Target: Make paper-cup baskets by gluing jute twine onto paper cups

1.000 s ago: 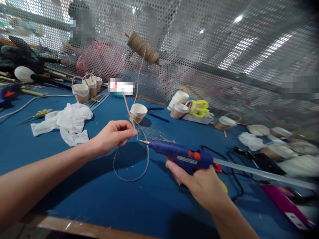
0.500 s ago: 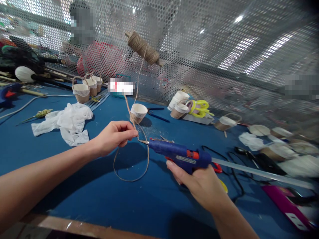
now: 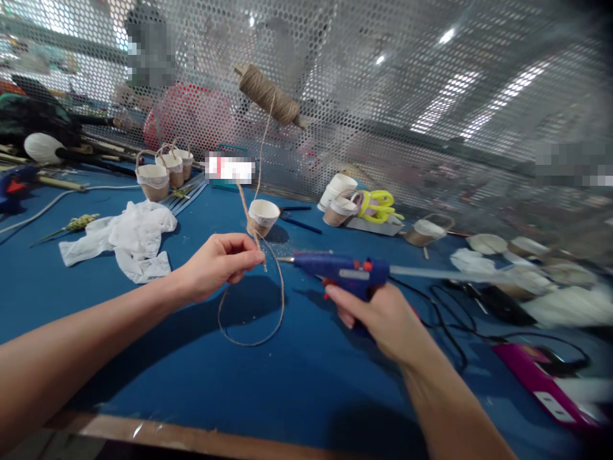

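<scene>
My left hand [image 3: 225, 262] pinches a piece of twine [image 3: 243, 199] close to its lower end, which pokes out below the fingertips. A thinner strand runs down from the twine spool [image 3: 269, 94] and makes a loop [image 3: 281, 300] under that hand. My right hand [image 3: 378, 313] is wrapped around a blue glue gun [image 3: 342, 267], its metal nozzle pointing left, a short gap from the twine end. From the gun's back sticks a long clear glue stick [image 3: 431, 273]. Just behind the twine stands a small white-and-brown cup [image 3: 263, 217].
Several handled cups [image 3: 154, 182] stand at the back left, near a white lace cloth [image 3: 138, 233]. Blue-handled pliers [image 3: 301, 223] lie behind the middle. Stacked cups [image 3: 338, 198] and yellow-handled scissors [image 3: 380, 206] are back right. Black cables [image 3: 450, 319] and a purple power strip [image 3: 536, 383] lie right.
The glue gun's nozzle has drawn back right from the twine end and the gun has levelled out. My left hand keeps its pinch in nearly the same place. The view has shifted slightly.
</scene>
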The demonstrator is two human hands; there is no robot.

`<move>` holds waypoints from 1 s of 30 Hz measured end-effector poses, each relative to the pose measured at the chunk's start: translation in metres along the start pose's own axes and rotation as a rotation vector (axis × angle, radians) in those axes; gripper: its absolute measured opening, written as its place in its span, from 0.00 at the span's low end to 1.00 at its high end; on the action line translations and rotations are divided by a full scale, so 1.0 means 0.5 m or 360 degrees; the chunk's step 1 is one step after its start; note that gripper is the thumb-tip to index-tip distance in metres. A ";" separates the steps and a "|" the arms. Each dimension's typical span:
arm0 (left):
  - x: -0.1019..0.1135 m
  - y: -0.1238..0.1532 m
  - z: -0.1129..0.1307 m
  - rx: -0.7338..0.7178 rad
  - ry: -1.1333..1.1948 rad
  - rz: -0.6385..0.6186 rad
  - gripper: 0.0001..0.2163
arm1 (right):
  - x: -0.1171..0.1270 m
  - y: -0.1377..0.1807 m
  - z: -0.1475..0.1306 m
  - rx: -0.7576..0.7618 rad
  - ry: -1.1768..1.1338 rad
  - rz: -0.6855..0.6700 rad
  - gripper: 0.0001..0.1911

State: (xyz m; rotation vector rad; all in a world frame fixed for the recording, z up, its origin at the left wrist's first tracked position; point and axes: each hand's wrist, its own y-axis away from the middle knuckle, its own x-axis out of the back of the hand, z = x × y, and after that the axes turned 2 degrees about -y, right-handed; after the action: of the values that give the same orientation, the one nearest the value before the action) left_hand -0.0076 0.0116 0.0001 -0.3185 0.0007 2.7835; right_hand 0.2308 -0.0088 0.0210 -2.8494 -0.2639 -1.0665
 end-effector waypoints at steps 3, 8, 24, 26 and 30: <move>-0.003 0.004 0.001 -0.0003 -0.0007 -0.0024 0.09 | 0.026 -0.038 0.042 -0.0119 -0.0257 0.0372 0.14; -0.008 0.008 0.000 -0.0003 -0.0032 -0.0054 0.09 | 0.061 -0.097 0.099 -0.0472 0.0255 0.0593 0.17; -0.012 0.010 -0.009 0.0048 -0.0213 -0.0184 0.10 | 0.044 -0.192 0.117 -0.0730 0.0767 0.0528 0.17; -0.012 0.010 -0.011 0.0064 -0.0241 -0.0222 0.09 | 0.036 -0.173 0.087 -0.0584 0.0705 0.0534 0.18; -0.020 0.018 -0.011 0.0120 -0.0356 -0.0335 0.09 | -0.002 -0.115 0.000 -0.0189 0.0370 0.0079 0.18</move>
State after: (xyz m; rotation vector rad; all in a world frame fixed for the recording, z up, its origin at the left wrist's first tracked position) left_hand -0.0003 -0.0005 -0.0035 0.0131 0.0174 2.5869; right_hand 0.2192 0.0477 0.0215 -2.7785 -0.1148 -1.4320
